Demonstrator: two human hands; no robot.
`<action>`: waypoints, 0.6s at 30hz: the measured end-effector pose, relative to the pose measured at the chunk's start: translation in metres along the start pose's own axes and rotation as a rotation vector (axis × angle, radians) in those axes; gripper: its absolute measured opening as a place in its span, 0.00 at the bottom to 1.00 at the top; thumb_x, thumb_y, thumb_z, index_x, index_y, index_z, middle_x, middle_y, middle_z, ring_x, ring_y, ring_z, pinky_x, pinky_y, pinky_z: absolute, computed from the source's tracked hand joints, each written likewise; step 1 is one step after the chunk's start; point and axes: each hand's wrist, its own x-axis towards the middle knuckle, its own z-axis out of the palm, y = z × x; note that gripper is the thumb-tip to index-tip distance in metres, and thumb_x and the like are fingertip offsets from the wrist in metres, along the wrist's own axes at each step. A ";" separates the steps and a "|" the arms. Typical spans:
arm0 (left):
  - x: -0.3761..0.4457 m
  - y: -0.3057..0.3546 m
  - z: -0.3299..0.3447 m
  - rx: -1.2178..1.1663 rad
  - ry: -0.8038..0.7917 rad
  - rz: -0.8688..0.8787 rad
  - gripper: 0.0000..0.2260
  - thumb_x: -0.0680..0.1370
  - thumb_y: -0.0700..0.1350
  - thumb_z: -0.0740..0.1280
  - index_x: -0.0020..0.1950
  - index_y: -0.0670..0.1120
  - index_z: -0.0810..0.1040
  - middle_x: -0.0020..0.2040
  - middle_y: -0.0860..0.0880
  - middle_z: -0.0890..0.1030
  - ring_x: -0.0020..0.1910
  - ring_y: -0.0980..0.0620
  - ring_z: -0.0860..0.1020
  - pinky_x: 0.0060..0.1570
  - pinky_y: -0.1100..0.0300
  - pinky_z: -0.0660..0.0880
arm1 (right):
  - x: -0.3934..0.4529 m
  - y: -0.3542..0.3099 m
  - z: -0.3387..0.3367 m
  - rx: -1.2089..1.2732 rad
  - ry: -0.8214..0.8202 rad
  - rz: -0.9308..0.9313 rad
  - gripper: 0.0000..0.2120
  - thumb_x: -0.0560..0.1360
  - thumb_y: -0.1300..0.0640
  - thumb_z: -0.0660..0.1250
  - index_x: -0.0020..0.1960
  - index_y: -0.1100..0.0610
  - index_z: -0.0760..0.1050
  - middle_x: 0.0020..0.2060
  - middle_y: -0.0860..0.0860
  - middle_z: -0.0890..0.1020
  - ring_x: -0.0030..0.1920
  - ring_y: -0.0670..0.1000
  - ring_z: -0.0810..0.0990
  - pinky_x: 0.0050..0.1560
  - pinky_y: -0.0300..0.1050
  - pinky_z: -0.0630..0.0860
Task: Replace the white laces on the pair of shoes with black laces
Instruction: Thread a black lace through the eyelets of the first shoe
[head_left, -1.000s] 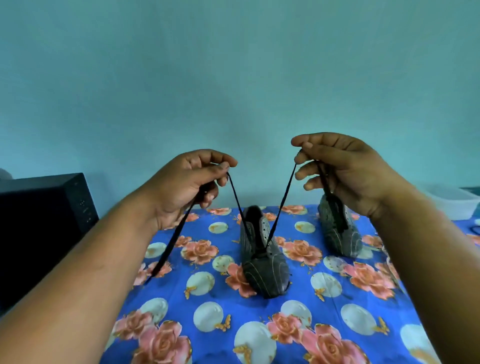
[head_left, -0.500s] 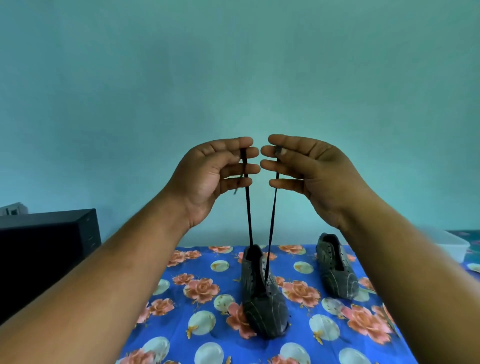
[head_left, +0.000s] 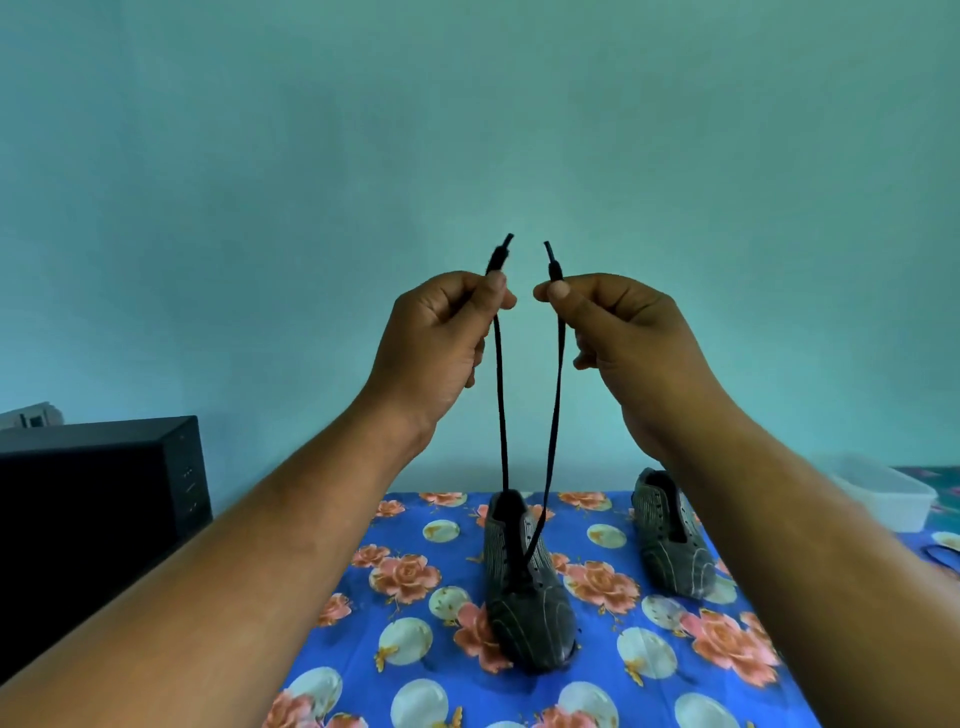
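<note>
Left hand (head_left: 441, 332): black lace (head_left: 501, 415) end pinched, centre frame.
Right hand (head_left: 618, 332): other end pinched.
Near shoe (head_left: 524, 597): lace threaded low; eyelets indistinct.
Far shoe (head_left: 670, 540): right, partly hidden by forearm.
Bench (head_left: 415, 649): floral cloth, edges cut off.

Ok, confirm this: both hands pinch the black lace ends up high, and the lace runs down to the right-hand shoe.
Not quite. The head view shows the left hand and right hand pinching the black lace ends up high, but the lace runs down to the nearer shoe at centre; the far shoe on the right has none.
</note>
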 end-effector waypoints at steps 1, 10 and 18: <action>-0.004 -0.010 -0.001 0.041 0.000 -0.012 0.13 0.84 0.52 0.65 0.43 0.49 0.81 0.32 0.48 0.71 0.32 0.51 0.69 0.35 0.57 0.71 | -0.002 0.007 -0.001 0.014 -0.006 0.018 0.07 0.78 0.49 0.71 0.51 0.52 0.85 0.38 0.43 0.83 0.38 0.40 0.77 0.44 0.43 0.75; -0.097 -0.144 -0.020 0.263 -0.240 -0.487 0.13 0.83 0.49 0.66 0.43 0.43 0.80 0.27 0.49 0.78 0.29 0.51 0.70 0.34 0.55 0.69 | -0.053 0.130 -0.025 0.032 -0.077 0.391 0.07 0.81 0.63 0.66 0.53 0.56 0.83 0.38 0.52 0.84 0.36 0.52 0.81 0.47 0.51 0.79; -0.155 -0.212 -0.043 0.942 -0.642 -0.533 0.11 0.78 0.61 0.69 0.50 0.55 0.82 0.47 0.57 0.81 0.49 0.53 0.80 0.44 0.56 0.76 | -0.093 0.203 -0.032 -0.110 -0.179 0.520 0.07 0.81 0.54 0.69 0.46 0.54 0.84 0.36 0.63 0.75 0.30 0.51 0.67 0.34 0.47 0.68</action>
